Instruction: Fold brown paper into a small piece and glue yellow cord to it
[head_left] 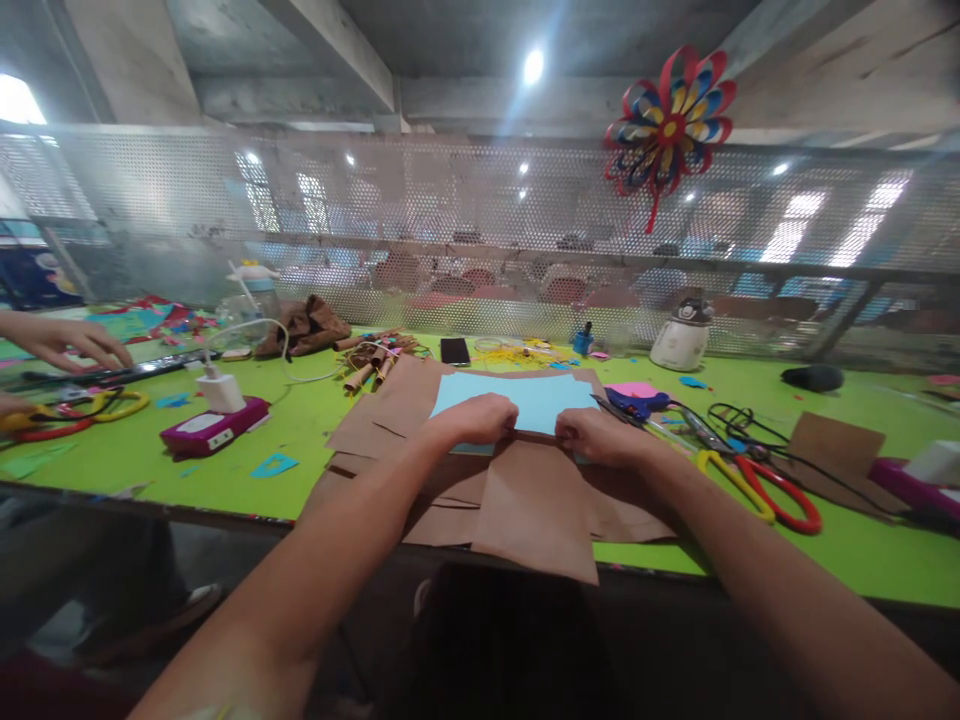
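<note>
My left hand [480, 416] and my right hand [596, 434] are closed at the two ends of one edge of a brown paper sheet [540, 510]. The edge between them looks folded or rolled, and the fingertips partly hide it. From there the sheet slopes toward me and hangs past the table's front edge. Light blue paper [517, 392] lies just beyond my hands. Beneath them spread several more brown sheets [382, 420]. Blue-handled scissors [637, 402] lie right beside my right hand, near a pink piece of paper.
Scissors with red and yellow handles [780, 505] and a black cable lie to the right. A purple power strip [216, 428] with a charger stands left. At far left is another person's hand [75, 343]. Brown paper rolls [375, 365], a phone [454, 351] and a white bottle [681, 335] stand farther back.
</note>
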